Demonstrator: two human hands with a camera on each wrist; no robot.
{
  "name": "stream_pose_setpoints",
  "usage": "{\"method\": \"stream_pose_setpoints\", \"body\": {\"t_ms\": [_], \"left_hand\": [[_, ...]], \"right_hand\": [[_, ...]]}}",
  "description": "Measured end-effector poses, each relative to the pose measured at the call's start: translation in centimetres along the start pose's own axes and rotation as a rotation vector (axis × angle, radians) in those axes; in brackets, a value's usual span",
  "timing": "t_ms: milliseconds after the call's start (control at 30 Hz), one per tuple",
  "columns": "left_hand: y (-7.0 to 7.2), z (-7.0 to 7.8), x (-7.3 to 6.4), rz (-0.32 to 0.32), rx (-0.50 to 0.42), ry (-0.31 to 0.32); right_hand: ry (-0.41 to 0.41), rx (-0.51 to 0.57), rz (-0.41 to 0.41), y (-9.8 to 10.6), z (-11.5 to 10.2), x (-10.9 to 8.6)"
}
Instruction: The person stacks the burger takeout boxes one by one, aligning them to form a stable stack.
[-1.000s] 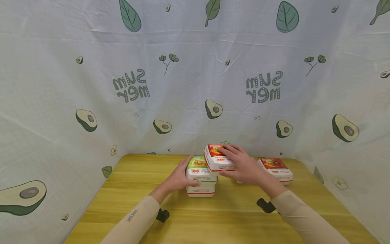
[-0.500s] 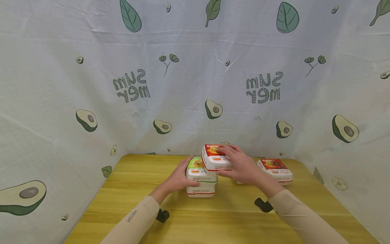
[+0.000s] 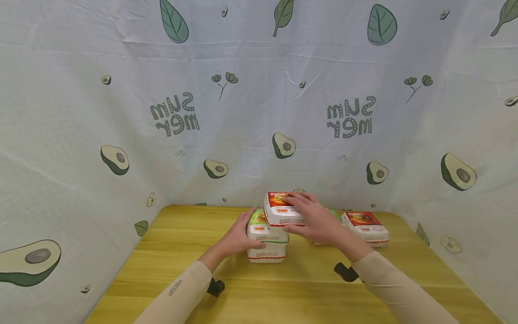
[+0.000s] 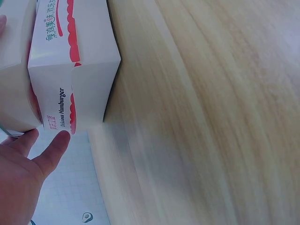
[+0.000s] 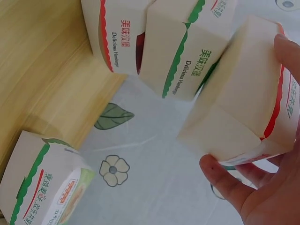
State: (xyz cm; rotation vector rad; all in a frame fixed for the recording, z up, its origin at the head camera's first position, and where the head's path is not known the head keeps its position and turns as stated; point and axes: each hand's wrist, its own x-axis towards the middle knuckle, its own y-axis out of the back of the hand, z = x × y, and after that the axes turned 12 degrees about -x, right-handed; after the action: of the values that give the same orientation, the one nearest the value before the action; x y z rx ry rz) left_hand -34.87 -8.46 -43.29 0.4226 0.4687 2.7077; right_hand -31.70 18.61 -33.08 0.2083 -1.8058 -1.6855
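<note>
Two burger boxes stand stacked near the table's middle: a green-topped burger box over a white burger box with red trim. My left hand holds the stack's left side, thumb across the front; in the left wrist view, fingertips touch the ends of the lower box and the upper one. My right hand grips a red-topped burger box above the green one. In the right wrist view this held box leans at an angle to the green-trimmed box, their edges close; whether they touch I cannot tell.
Behind the right hand, a green-trimmed burger box is on the table, mostly hidden in the head view. A red-topped burger box sits at its right. A printed curtain hangs behind the wooden table.
My right hand has moved left with the red-topped box, bringing it further over the green-topped one. The left hand and the stack have stayed in place.
</note>
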Motion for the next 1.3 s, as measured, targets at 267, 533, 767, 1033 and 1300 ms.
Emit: {"method": "stream_pose_setpoints", "body": {"t_ms": [267, 533, 767, 1033, 1300], "left_hand": [[0.0, 0.0, 0.0, -0.007, -0.011, -0.009], [0.1, -0.1, 0.0, 0.001, -0.007, -0.006], [0.1, -0.1, 0.0, 0.002, -0.012, -0.010], [0.1, -0.1, 0.0, 0.000, -0.045, -0.006], [0.0, -0.2, 0.1, -0.009, -0.096, -0.027]], "right_hand": [[0.019, -0.006, 0.006, -0.3, -0.2, 0.2], [0.019, -0.004, 0.000, -0.2, -0.6, 0.5], [0.030, 0.005, 0.000, -0.4, -0.8, 0.8], [0.051, -0.009, 0.023, -0.7, -1.0, 1.3], [0.049, -0.010, 0.029, -0.8, -1.4, 1.6]]}}
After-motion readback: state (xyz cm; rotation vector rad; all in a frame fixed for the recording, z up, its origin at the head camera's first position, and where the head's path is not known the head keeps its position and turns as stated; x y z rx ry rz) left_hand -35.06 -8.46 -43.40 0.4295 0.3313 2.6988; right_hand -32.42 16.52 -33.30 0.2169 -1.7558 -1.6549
